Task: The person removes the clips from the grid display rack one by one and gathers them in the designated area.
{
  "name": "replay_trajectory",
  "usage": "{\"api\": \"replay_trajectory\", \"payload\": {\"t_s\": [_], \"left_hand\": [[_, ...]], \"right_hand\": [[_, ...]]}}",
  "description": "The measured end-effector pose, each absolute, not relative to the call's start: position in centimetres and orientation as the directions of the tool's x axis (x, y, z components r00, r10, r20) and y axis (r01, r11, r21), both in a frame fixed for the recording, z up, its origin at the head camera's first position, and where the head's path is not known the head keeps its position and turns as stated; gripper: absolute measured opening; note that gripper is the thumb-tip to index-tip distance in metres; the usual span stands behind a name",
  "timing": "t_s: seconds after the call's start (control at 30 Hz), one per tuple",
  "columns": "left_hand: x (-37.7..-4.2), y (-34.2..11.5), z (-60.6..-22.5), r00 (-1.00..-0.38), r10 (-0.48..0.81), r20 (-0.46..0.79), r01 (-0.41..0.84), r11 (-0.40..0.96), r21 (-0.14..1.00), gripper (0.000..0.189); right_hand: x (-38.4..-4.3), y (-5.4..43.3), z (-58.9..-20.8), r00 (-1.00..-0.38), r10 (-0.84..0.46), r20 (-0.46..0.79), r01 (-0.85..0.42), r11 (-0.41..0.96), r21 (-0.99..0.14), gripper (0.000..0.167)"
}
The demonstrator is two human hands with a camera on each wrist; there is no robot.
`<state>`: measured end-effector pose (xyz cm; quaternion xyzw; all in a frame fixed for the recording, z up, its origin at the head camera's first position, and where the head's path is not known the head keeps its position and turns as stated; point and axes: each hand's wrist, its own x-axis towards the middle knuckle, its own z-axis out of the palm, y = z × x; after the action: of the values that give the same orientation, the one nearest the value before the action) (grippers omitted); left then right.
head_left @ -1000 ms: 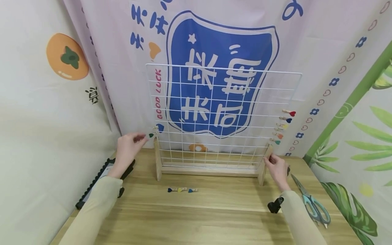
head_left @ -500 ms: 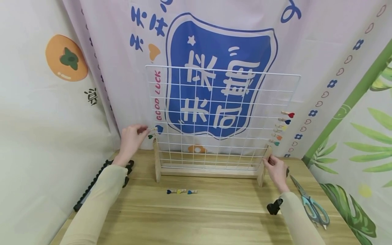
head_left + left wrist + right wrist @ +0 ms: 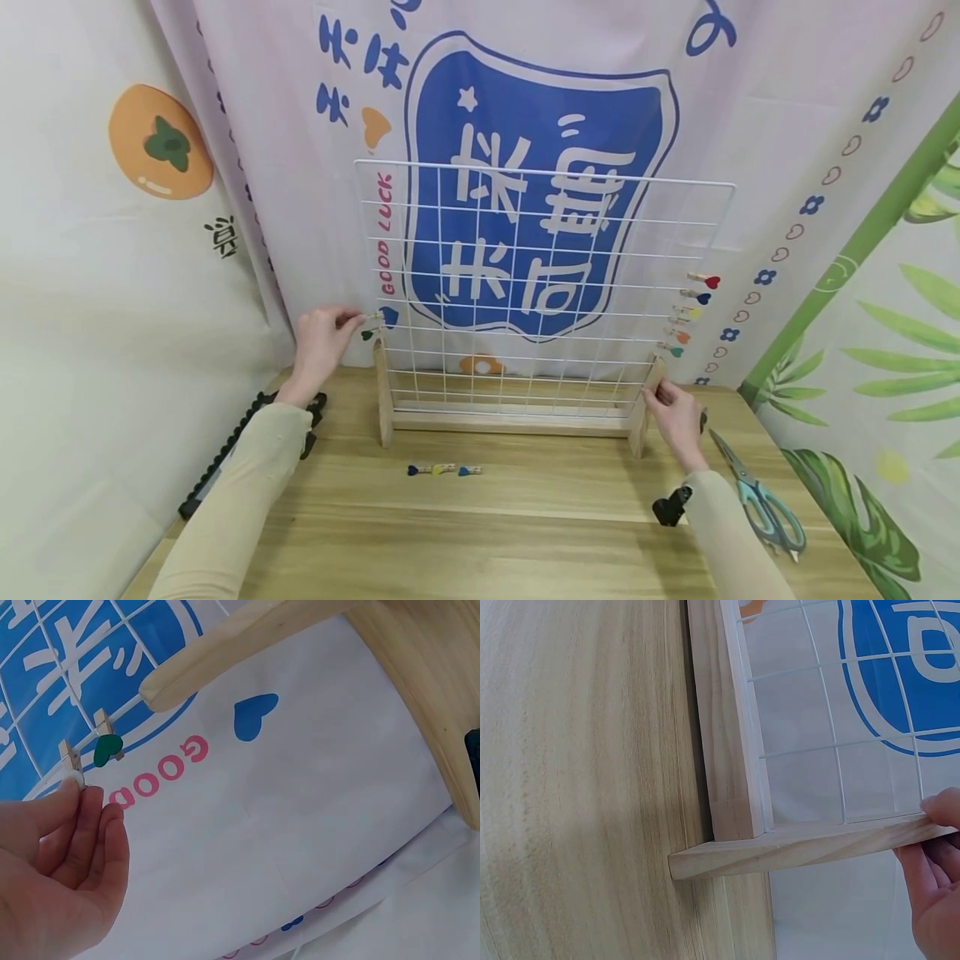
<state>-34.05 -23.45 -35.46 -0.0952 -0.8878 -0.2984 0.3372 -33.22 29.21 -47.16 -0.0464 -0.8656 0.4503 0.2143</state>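
My left hand (image 3: 321, 348) pinches a small wooden clothespin (image 3: 69, 755) by its white end between thumb and fingers. In the left wrist view that clothespin meets the left edge of the white wire grid (image 3: 546, 172). Beside it, a clothespin with a green heart (image 3: 108, 750) is clipped to the same edge. The grid stands upright in a wooden stand (image 3: 510, 422). My right hand (image 3: 677, 419) grips the stand's right post (image 3: 802, 851), thumb on the near side and fingers behind it. Several heart clothespins (image 3: 694, 313) hang along the grid's right edge.
Three clothespins (image 3: 442, 470) with dark blue, yellow and blue hearts lie in a row on the wooden table (image 3: 480, 550) before the stand. Scissors (image 3: 761, 496) with teal handles lie at the right. A printed cloth (image 3: 315, 208) hangs close behind the grid.
My left hand has moved slightly up and right, bringing the pinched clothespin to the grid's left edge above the green-heart one. My right hand has stayed on the post.
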Motion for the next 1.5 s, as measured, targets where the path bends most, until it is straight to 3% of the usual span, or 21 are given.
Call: {"api": "replay_trajectory", "payload": {"t_s": [0.23, 0.5, 0.77, 1.03, 1.5], "left_hand": [[-33.7, -23.9, -35.5, -0.731, -0.073, 0.679, 0.358, 0.805, 0.472, 0.012], [-32.6, -23.6, -35.6, -0.72, -0.034, 0.693, 0.388, 0.809, 0.442, 0.012], [-31.0, -22.4, -37.2, -0.795, 0.029, 0.605, 0.404, 0.771, 0.493, 0.016], [-29.3, -19.3, -41.0, -0.884, 0.141, 0.445, 0.404, 0.71, 0.577, 0.012], [-26.4, -14.1, -49.5, -0.884, 0.328, 0.332, 0.467, 0.634, 0.617, 0.006]], "right_hand": [[-33.2, 29.3, -47.3, -0.894, 0.281, 0.349, -0.113, 0.612, -0.783, 0.023], [-33.1, 29.6, -47.2, -0.893, 0.279, 0.353, -0.119, 0.609, -0.784, 0.021], [-33.2, 29.4, -47.2, -0.893, 0.284, 0.349, -0.115, 0.606, -0.787, 0.02], [-33.1, 29.5, -47.2, -0.906, 0.262, 0.333, -0.117, 0.602, -0.79, 0.033], [-33.2, 29.6, -47.3, -0.914, 0.26, 0.313, -0.103, 0.596, -0.797, 0.032]]}}
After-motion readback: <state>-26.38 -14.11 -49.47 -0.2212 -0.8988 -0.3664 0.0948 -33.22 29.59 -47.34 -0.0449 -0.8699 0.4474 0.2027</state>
